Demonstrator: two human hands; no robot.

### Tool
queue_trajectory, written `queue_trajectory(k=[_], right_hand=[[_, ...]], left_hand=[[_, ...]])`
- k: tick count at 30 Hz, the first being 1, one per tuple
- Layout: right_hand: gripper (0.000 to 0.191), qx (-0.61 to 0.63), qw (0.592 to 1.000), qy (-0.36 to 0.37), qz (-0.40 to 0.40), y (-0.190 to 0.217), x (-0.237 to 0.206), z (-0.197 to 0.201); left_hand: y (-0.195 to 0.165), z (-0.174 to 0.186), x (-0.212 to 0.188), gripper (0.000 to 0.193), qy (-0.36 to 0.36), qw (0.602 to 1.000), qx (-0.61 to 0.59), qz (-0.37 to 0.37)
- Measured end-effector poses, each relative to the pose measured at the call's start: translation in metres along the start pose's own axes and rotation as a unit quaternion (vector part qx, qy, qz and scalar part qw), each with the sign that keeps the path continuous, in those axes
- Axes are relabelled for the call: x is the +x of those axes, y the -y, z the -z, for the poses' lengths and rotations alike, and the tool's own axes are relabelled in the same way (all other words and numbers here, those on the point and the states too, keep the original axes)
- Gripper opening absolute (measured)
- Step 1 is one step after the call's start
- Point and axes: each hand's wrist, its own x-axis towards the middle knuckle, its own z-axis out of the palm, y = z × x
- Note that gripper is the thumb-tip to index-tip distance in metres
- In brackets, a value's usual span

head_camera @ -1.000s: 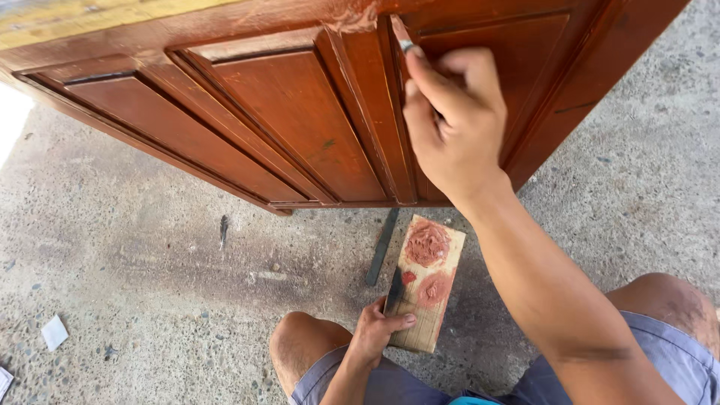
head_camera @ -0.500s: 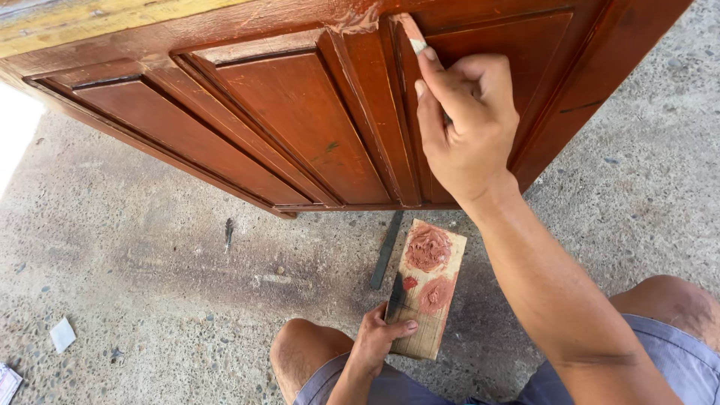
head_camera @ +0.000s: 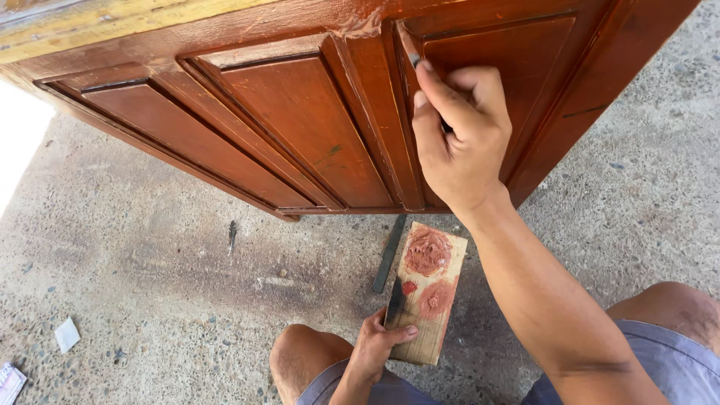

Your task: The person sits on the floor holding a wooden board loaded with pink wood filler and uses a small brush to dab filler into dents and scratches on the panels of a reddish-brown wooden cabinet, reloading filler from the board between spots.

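right hand [head_camera: 461, 139]: arm extended up, fingers curled, forefinger pressed on wooden door [head_camera: 300, 127] groove | left hand [head_camera: 379, 349]: low beside knee, below door, closed on dark blade [head_camera: 395, 301] against small board [head_camera: 426, 289] | board: on concrete floor [head_camera: 150, 300], smeared with reddish putty

Right hand [head_camera: 459, 139] and its putty knife [head_camera: 409, 46] a little further up the door's [head_camera: 300, 127] groove.

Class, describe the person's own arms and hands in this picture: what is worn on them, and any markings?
Both arms are bare, with no sleeves, gloves, watch or rings showing. The right hand has short nails. The left hand looks the same, unmarked. Grey shorts cover the thighs.
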Motion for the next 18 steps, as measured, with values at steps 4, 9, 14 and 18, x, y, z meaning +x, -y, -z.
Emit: queue_trajectory(k=[4,9,14,18], right_hand=[[0.022,0.004,1.000,0.005,0.009,-0.003,0.000,0.002],[0.018,-0.025,0.999,0.024,0.005,-0.017,-0.011,-0.005],[0.023,-0.046,0.997,0.048,-0.042,-0.013,-0.048,-0.002],[0.024,-0.017,0.998,0.030,-0.060,-0.007,-0.053,0.014]], left_hand=[[0.003,0.001,0.000,0.055,-0.005,1.000,0.001,-0.013],[0.006,0.006,0.000,0.051,-0.011,1.000,-0.007,0.000],[0.005,0.014,-0.002,0.044,-0.025,0.999,-0.012,-0.047],[0.001,0.022,-0.009,0.042,-0.056,0.995,-0.048,-0.066]])
